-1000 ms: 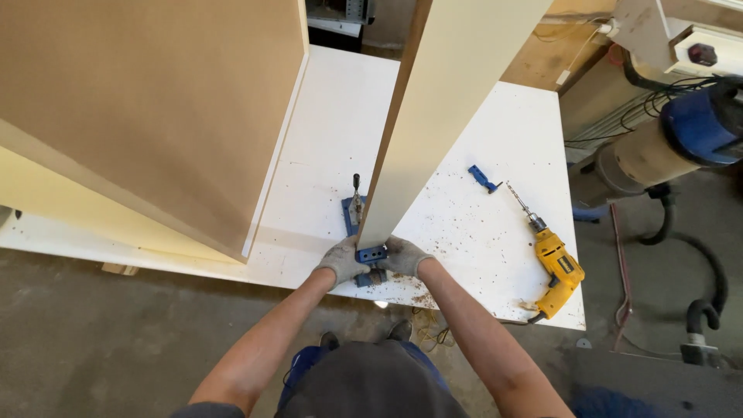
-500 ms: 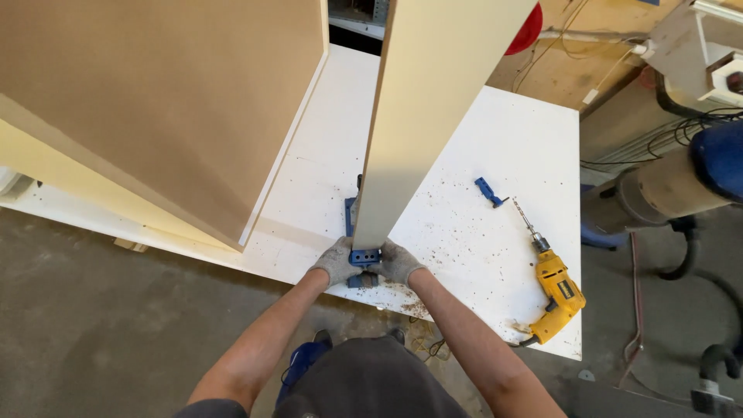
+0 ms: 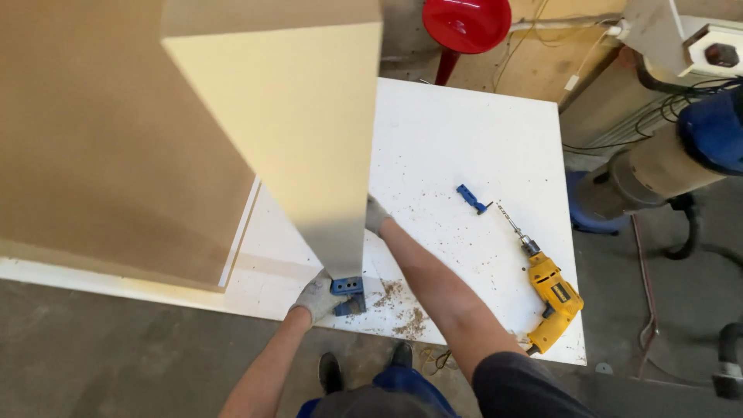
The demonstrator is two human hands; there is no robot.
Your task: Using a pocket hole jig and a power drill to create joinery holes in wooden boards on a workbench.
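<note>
A tall cream board (image 3: 309, 147) stands on end on the white worktop (image 3: 457, 139). A blue drilling jig (image 3: 347, 292) is clamped at its bottom edge. My gloved left hand (image 3: 314, 297) holds the jig and the board's lower left corner. My gloved right hand (image 3: 375, 214) reaches behind the board's right side and rests against it, its fingers partly hidden. Sawdust (image 3: 406, 313) lies on the worktop beside the jig.
A yellow electric drill (image 3: 551, 296) with a long bit lies on the worktop at the right. A small blue tool (image 3: 471, 198) lies near it. A large brown panel (image 3: 108, 131) stands at the left. A red funnel (image 3: 466, 23) and a dust extractor (image 3: 665, 162) stand behind.
My right hand has left the jig and moved up behind the board's right side. My left hand stays on the jig. The view has shifted so the board looms closer.
</note>
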